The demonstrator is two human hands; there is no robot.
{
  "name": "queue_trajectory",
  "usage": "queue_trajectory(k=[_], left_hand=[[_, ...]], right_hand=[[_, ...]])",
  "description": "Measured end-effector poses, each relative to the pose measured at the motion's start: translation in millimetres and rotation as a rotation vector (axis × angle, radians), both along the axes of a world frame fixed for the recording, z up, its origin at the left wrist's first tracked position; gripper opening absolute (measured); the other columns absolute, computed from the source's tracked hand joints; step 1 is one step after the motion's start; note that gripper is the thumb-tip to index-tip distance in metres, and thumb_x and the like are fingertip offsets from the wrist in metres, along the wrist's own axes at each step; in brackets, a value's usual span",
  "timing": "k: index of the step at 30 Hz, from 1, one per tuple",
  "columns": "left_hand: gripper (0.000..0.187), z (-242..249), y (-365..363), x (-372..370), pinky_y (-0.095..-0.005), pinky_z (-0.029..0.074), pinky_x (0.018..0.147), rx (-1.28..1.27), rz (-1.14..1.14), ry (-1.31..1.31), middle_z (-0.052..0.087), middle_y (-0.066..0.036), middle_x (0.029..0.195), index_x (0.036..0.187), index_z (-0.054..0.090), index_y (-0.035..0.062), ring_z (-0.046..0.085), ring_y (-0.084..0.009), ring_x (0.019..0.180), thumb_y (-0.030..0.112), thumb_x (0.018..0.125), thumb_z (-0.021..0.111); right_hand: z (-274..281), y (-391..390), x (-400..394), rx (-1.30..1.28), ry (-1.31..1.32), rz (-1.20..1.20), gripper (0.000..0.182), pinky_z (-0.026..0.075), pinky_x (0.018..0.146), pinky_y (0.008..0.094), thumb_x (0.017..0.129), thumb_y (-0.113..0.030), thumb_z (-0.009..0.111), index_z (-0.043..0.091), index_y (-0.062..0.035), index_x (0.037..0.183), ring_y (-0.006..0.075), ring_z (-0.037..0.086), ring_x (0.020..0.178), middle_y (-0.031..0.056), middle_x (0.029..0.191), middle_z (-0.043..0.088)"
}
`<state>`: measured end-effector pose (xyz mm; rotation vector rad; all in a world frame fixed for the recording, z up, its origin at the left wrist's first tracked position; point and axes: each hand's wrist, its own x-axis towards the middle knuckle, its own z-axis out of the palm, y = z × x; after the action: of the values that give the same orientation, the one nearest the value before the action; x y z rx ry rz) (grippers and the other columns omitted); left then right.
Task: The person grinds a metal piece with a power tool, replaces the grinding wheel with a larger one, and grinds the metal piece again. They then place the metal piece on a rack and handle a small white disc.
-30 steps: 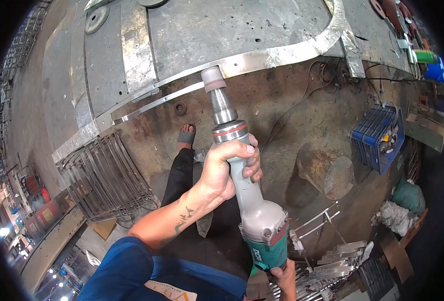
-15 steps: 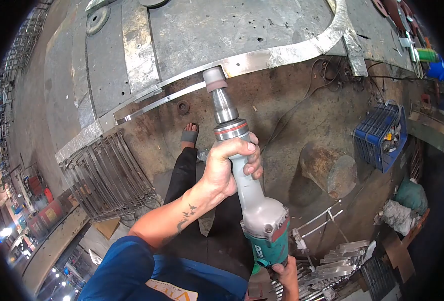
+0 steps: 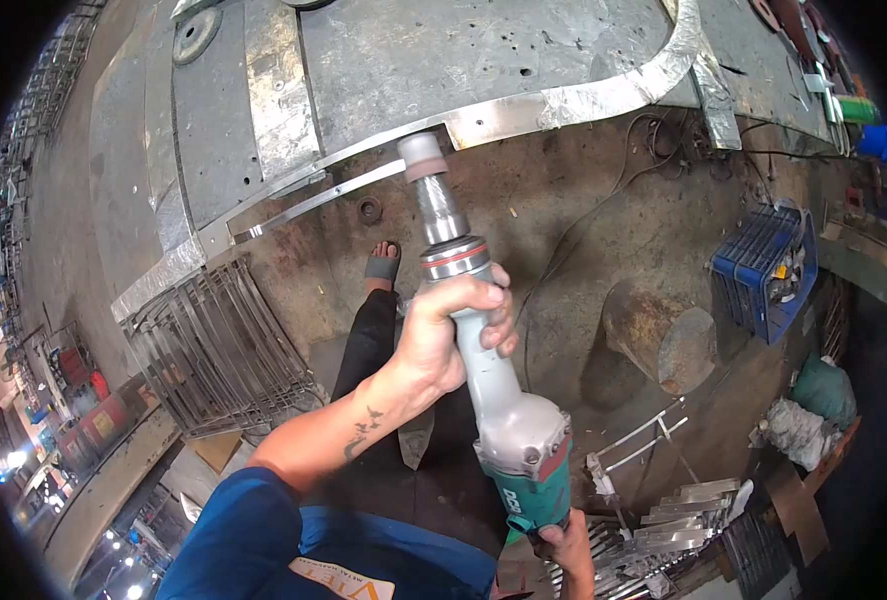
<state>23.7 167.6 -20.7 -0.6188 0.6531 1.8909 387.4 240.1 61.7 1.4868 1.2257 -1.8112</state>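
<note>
A green and grey power grinder [image 3: 518, 430] lies diagonally in front of me, its cylindrical grinding head [image 3: 421, 155] at the far end. My left hand [image 3: 455, 335] wraps round the grey neck just behind the red-ringed collar. At the rear, my right hand [image 3: 566, 545] is closed round the grinder's green body end. The grinding head is at the edge of a curved metal strip [image 3: 508, 118] on the worktable [image 3: 413, 60]; whether they touch I cannot tell. A thinner metal strip [image 3: 363, 183] runs left from the head.
Stacked metal frames [image 3: 223, 350] stand at the left. On the floor at the right are a rusty cylinder [image 3: 653, 335] and a blue crate [image 3: 753, 270]. Metal pieces [image 3: 678, 530] lie at the lower right. A cable [image 3: 573, 225] crosses the floor beside a small ring [image 3: 368, 210].
The grinder and both hands have shifted slightly left in view. The grinding head has moved a little left along the strip's edge. Both hands keep their hold.
</note>
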Motion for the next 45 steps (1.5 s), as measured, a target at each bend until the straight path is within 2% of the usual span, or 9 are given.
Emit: queue_trajectory(k=[3, 12, 15, 24, 26, 29, 36, 38, 45], left_hand=[[0.024, 0, 6, 0, -0.0375, 0.044, 0.053, 0.012, -0.002, 0.013, 0.049, -0.007, 0.066, 0.098, 0.058, 0.0043, 0.047, -0.0165, 0.05, 0.01, 0.075, 0.064], [0.023, -1, 13, 2, -0.0369, 0.045, 0.052, 0.047, 0.014, 0.034, 0.049, -0.006, 0.065, 0.097, 0.059, 0.0038, 0.047, -0.0159, 0.049, 0.011, 0.075, 0.064], [0.022, -1, 14, 1, -0.0368, 0.045, 0.056, 0.092, 0.013, 0.037, 0.053, -0.006, 0.067, 0.094, 0.056, 0.0032, 0.05, -0.0155, 0.051, 0.012, 0.076, 0.065], [0.021, -2, 14, 4, -0.037, 0.045, 0.056, 0.073, 0.006, 0.032, 0.053, -0.006, 0.067, 0.093, 0.056, 0.0032, 0.05, -0.0154, 0.051, 0.012, 0.076, 0.065], [0.022, -2, 16, 3, -0.0368, 0.045, 0.052, 0.055, 0.032, 0.022, 0.05, -0.007, 0.065, 0.096, 0.058, 0.0038, 0.047, -0.0162, 0.049, 0.01, 0.076, 0.063], [0.023, -1, 14, 3, -0.0371, 0.045, 0.057, 0.059, 0.005, 0.036, 0.053, -0.005, 0.067, 0.094, 0.057, 0.0031, 0.05, -0.0156, 0.05, 0.012, 0.075, 0.066], [0.023, 1, 15, 2, -0.0375, 0.046, 0.057, 0.054, 0.017, 0.018, 0.053, -0.006, 0.067, 0.094, 0.057, 0.0031, 0.05, -0.0157, 0.05, 0.011, 0.075, 0.066], [0.023, 1, 17, 4, -0.0368, 0.045, 0.052, 0.029, 0.04, 0.019, 0.05, -0.007, 0.065, 0.095, 0.058, 0.0032, 0.047, -0.016, 0.048, 0.011, 0.075, 0.063], [0.024, 0, 13, 2, -0.0366, 0.044, 0.053, 0.022, 0.002, 0.029, 0.049, -0.006, 0.065, 0.095, 0.057, 0.0045, 0.047, -0.0158, 0.049, 0.012, 0.074, 0.064]], right_hand=[[-3, 1, 6, 0.112, 0.055, 0.044, 0.048, 0.045, 0.051, 0.0282, 0.075, -0.041, 0.082, 0.063, 0.0021, 0.087, 0.0109, 0.057, 0.054, 0.0027, 0.063, 0.062], [0, 12, 3, 0.091, 0.019, 0.034, 0.052, 0.044, 0.05, 0.0277, 0.075, -0.044, 0.082, 0.061, 0.0017, 0.085, 0.0108, 0.057, 0.053, 0.0021, 0.061, 0.061], [-1, 13, 4, 0.108, 0.037, 0.051, 0.053, 0.044, 0.05, 0.0273, 0.075, -0.046, 0.082, 0.061, 0.0015, 0.084, 0.0107, 0.057, 0.053, 0.0019, 0.061, 0.06], [-4, 12, 13, 0.124, 0.026, 0.022, 0.054, 0.044, 0.049, 0.0272, 0.074, -0.047, 0.083, 0.062, 0.0017, 0.085, 0.0109, 0.058, 0.053, 0.002, 0.061, 0.06], [-4, 12, 13, 0.116, 0.014, 0.016, 0.054, 0.044, 0.049, 0.0273, 0.074, -0.046, 0.083, 0.062, 0.0018, 0.085, 0.011, 0.057, 0.053, 0.0022, 0.061, 0.061], [-5, 13, 18, 0.096, 0.009, 0.022, 0.053, 0.044, 0.049, 0.0276, 0.074, -0.045, 0.083, 0.062, 0.0021, 0.086, 0.0111, 0.057, 0.053, 0.0025, 0.061, 0.061], [-3, 12, 15, 0.108, 0.02, -0.008, 0.051, 0.044, 0.05, 0.0269, 0.072, -0.043, 0.083, 0.062, 0.0017, 0.086, 0.0109, 0.058, 0.054, 0.0022, 0.061, 0.061], [0, 12, 9, 0.091, 0.014, -0.031, 0.051, 0.044, 0.05, 0.0268, 0.072, -0.042, 0.083, 0.062, 0.0015, 0.085, 0.0107, 0.058, 0.054, 0.0022, 0.061, 0.061], [-2, 9, 19, 0.041, -0.027, -0.013, 0.05, 0.045, 0.05, 0.027, 0.071, -0.041, 0.084, 0.062, 0.0013, 0.086, 0.0105, 0.058, 0.054, 0.0026, 0.063, 0.062]])
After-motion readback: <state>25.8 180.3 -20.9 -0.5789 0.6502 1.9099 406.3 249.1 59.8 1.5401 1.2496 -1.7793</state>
